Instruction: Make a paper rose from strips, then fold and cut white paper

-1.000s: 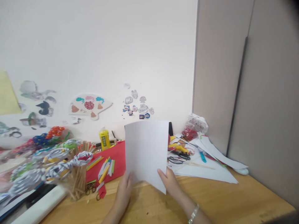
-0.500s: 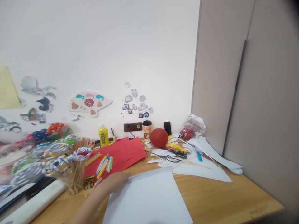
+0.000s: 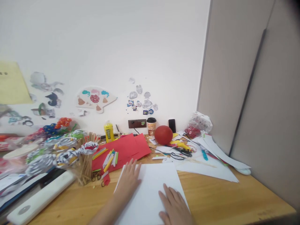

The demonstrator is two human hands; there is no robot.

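A white sheet of paper point(image 3: 150, 193) lies on the wooden table in front of me. My left hand point(image 3: 128, 179) rests flat on its left part, fingers stretched toward the far edge. Lower down, near the sheet's right edge, my right hand point(image 3: 174, 204) lies with its fingers spread. Neither hand grips anything. Just beyond my left hand are red paper sheets point(image 3: 127, 147), with folded yellow, white and green paper strips point(image 3: 110, 160) on top of them.
At the back stand a yellow bottle point(image 3: 109, 132), a lidded paper cup point(image 3: 151, 127) and a red balloon-like ball point(image 3: 163, 135). Scissors point(image 3: 181, 152) and paper scraps lie right of centre. Wooden sticks point(image 3: 83, 168) and a long white bar point(image 3: 42, 198) are on the left.
My right hand has come into view and onto the paper. My left hand has gone from the sheet's far-left corner to lying flat on it. The sheet now lies flatter, and the view has shifted slightly.
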